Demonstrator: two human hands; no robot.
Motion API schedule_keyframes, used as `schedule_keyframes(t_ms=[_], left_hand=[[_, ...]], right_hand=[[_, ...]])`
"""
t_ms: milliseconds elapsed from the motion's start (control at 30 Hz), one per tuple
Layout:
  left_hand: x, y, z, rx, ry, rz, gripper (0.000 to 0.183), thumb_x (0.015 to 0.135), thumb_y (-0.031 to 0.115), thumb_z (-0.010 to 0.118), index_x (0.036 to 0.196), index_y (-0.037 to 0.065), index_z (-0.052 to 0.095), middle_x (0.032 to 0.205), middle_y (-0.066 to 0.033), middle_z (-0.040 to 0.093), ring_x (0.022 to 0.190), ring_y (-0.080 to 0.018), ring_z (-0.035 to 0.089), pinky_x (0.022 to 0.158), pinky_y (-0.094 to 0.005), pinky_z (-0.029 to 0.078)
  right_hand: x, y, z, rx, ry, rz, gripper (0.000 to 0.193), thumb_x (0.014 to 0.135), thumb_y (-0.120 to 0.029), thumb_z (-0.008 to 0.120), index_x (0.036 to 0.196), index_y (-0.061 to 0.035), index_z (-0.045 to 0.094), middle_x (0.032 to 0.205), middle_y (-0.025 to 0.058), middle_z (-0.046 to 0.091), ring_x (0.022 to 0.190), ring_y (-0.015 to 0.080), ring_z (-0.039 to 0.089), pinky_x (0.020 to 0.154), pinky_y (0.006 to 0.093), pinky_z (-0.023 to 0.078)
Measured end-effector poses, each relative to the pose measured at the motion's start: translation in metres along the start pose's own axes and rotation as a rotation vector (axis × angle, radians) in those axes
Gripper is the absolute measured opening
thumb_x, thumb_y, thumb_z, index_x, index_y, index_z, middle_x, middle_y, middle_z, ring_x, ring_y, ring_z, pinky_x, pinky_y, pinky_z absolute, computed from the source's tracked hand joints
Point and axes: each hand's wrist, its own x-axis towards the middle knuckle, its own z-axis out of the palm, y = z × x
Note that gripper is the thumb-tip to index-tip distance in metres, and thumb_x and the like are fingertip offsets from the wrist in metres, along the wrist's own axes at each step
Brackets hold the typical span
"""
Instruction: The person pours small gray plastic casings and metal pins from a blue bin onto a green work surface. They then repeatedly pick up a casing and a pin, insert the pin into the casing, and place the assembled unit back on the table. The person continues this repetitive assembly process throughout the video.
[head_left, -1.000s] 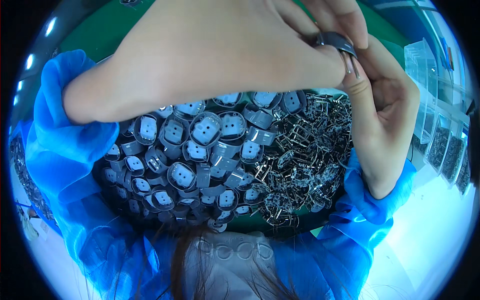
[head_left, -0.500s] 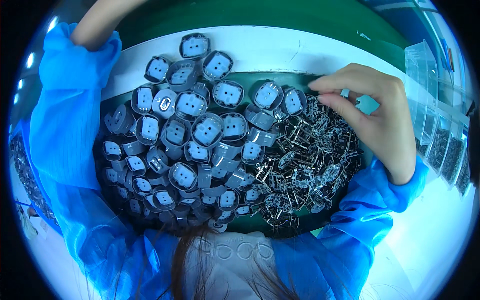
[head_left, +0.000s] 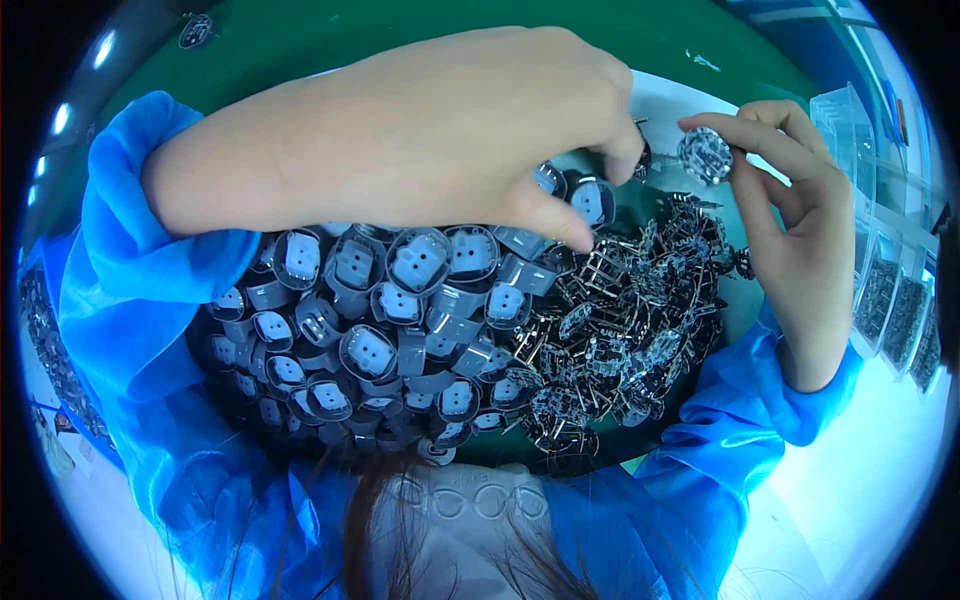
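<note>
Grip: your R hand [head_left: 805, 210] has thumb & index finger pinched on a round metal part [head_left: 705, 157], held up just beyond the metal pile [head_left: 620, 330]. Your L hand [head_left: 545, 120] is over the piles, thumb spread wide from fingers; dark part [head_left: 643, 150] shows by its fingertips, can't tell if held. Grey cases [head_left: 367, 353] w/ pale insides heap up L of the metal pile, touching it. Clear bins [head_left: 848, 150] far R. Lone small part [head_left: 196, 31] on green surface [head_left: 300, 40], top L.
</note>
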Motion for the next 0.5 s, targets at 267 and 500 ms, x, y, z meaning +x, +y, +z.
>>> schedule_keyframes(t_ms=[267,500], left_hand=[[0.003,0.008,-0.015,-0.036,-0.07,-0.042,0.032,0.072,0.015,0.083,0.098,0.004,0.068,0.1,-0.0088,0.061,0.088,-0.0285,0.062,0.076,-0.0375,0.051],[0.01,-0.009,-0.02,-0.275,0.05,-0.032,0.023,0.085,0.009,0.077,0.096,0.0,0.059,0.079,-0.0098,0.063,0.066,-0.0153,0.063,0.063,-0.0291,0.054]], right_hand=[[0.007,0.003,-0.002,-0.462,0.037,-0.47,0.023,0.079,0.01,0.072,0.097,-0.0032,0.074,0.097,0.0075,0.063,0.088,0.0197,0.067,0.077,0.0312,0.054],[-0.001,-0.002,-0.003,0.211,0.069,-0.107,0.018,0.084,0.009,0.074,0.101,0.0036,0.074,0.112,0.012,0.066,0.099,0.0184,0.067,0.088,0.0282,0.055]])
